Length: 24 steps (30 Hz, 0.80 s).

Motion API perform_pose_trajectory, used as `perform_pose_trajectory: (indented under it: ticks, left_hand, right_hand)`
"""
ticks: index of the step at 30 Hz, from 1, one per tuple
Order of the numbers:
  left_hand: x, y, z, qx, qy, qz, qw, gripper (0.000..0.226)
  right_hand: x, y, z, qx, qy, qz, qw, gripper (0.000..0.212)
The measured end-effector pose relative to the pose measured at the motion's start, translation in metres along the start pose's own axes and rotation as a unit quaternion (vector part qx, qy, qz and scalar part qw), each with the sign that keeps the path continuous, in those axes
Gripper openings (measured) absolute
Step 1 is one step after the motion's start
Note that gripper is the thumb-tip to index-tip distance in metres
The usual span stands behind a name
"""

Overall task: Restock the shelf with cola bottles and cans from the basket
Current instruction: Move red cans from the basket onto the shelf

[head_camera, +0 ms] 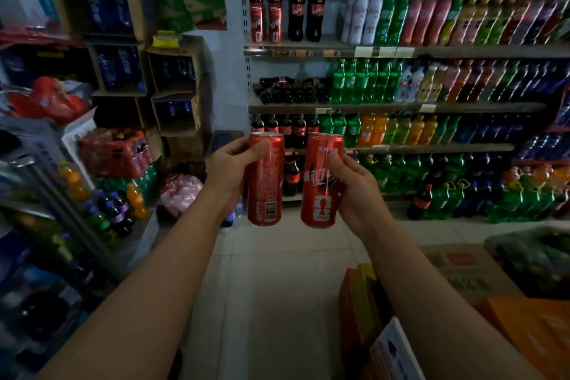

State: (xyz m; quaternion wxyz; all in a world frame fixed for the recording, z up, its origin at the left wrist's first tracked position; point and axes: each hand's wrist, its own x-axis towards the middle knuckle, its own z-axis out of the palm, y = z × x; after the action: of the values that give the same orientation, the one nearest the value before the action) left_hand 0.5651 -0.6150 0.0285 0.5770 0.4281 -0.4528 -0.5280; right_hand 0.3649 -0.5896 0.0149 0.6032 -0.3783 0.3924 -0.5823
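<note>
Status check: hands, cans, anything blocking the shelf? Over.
Left hand grips one red cola can, right hand grips a second cola can. Both upright, not yet on the shelf. Nothing visible between cans and shelf.

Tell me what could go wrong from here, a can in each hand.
1. Left hand grips the left can, right hand the right can; no hand is free to steady anything.
2. Shelved cans and bottles stand close together; sliding new cans in may topple them.
3. Boxes on the floor could trip you.
</note>
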Motion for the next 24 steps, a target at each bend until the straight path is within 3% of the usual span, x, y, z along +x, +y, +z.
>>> perform_pose_trajectory:
  ticks: [14,19,24]
  left_hand:
    - [0.287,-0.016,0.038,-0.002,0.001,0.017,1.0,0.032]
    - [0.376,-0.019,0.037,0.0,-0.008,0.02,1.0,0.029]
    - [0.47,-0.021,0.027,-0.002,-0.014,0.036,0.999,0.026]
  right_hand:
    - [0.297,-0.03,-0.018,-0.031,-0.045,0.005,0.998,0.043]
    - [0.386,-0.031,-0.019,-0.034,-0.043,0.008,0.998,0.028]
    - [0.477,-0.026,-0.004,-0.032,-0.041,0.005,0.999,0.045]
